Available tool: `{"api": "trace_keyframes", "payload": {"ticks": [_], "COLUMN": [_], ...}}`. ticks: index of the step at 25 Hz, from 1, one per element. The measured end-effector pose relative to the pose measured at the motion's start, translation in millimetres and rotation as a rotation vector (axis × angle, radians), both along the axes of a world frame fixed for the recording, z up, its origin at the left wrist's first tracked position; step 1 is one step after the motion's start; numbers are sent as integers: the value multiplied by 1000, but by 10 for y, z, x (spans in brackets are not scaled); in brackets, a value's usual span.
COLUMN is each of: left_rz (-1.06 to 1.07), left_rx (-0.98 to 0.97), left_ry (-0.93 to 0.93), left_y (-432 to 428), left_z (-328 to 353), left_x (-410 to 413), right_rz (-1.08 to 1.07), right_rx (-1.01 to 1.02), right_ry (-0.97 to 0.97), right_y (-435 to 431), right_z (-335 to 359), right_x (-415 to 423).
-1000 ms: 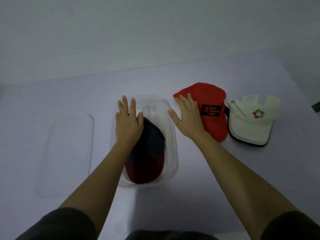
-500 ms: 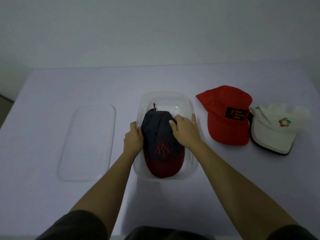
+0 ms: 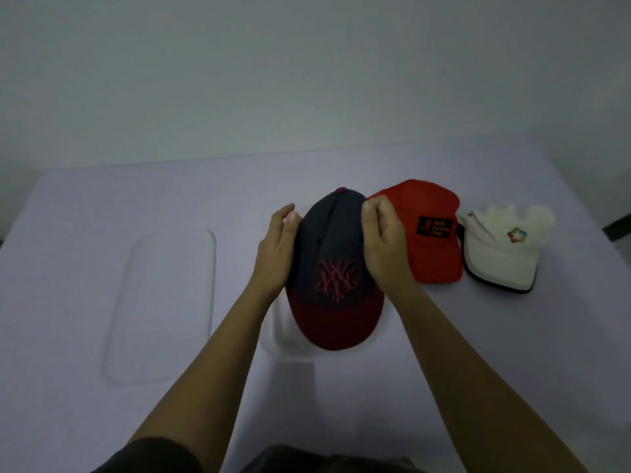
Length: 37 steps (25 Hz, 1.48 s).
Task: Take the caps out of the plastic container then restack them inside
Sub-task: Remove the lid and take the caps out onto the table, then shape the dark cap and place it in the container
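Observation:
A navy cap (image 3: 333, 264) with a dark red brim and a red embroidered logo is held up above the clear plastic container (image 3: 283, 339), which it mostly hides. My left hand (image 3: 278, 249) grips the cap's left side. On the cap's right side, my right hand (image 3: 382, 245) grips the crown. A red cap (image 3: 433, 254) with a black patch lies on the table just right of my right hand. Beside it to the right lies a white cap (image 3: 498, 257) with a coloured logo.
The container's clear lid (image 3: 164, 302) lies flat on the pale tablecloth (image 3: 85, 233) to the left. A plain wall stands behind the table's far edge. A dark object (image 3: 616, 227) shows at the right edge of the view.
Both hands took hold of the navy cap in the container and have lifted it up above the container. The red and white caps have not moved.

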<state>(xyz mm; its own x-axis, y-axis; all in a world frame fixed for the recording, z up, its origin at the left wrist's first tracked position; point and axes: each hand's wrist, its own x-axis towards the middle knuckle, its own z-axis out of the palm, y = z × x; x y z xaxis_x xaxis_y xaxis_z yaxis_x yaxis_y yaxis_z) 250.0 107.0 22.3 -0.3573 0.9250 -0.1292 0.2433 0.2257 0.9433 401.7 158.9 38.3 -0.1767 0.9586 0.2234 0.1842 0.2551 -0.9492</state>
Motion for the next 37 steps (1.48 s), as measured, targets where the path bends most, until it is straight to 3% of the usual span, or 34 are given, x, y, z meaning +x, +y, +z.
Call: {"api": "trace_keyframes", "payload": {"ticks": [7, 11, 14, 18, 23, 29, 32, 35, 37], "left_rz": [-225, -536, -700, -751, -725, -501, -283, -80, -57], "left_rx": [37, -4, -117, -165, -142, -217, -285, -348, -468], "left_ry": [-24, 35, 166, 284, 368, 493, 390, 145, -7], "left_y": [157, 161, 138, 180, 411, 624, 606, 490, 330], "left_z": [188, -12, -360, -649, -756, -1025, -1039, -1000, -1045], "left_x": [986, 1498, 1850, 2245, 2601, 2525, 2468, 2405, 2390], "right_rz": [-378, -581, -592, -564, -560, -205, -319, -422, -404], "right_rx": [131, -7, -117, -193, -303, -580, -635, -729, -697], "right_ry": [-83, -248, -394, -484, -482, -373, -318, -296, -243], "right_y": [109, 55, -77, -148, 46, 65, -37, -144, -213], "right_z": [153, -200, -541, -814, -882, -974, -995, -1078, -1157], "right_x": [992, 1823, 2285, 2629, 2912, 3079, 3098, 3077, 3032]}}
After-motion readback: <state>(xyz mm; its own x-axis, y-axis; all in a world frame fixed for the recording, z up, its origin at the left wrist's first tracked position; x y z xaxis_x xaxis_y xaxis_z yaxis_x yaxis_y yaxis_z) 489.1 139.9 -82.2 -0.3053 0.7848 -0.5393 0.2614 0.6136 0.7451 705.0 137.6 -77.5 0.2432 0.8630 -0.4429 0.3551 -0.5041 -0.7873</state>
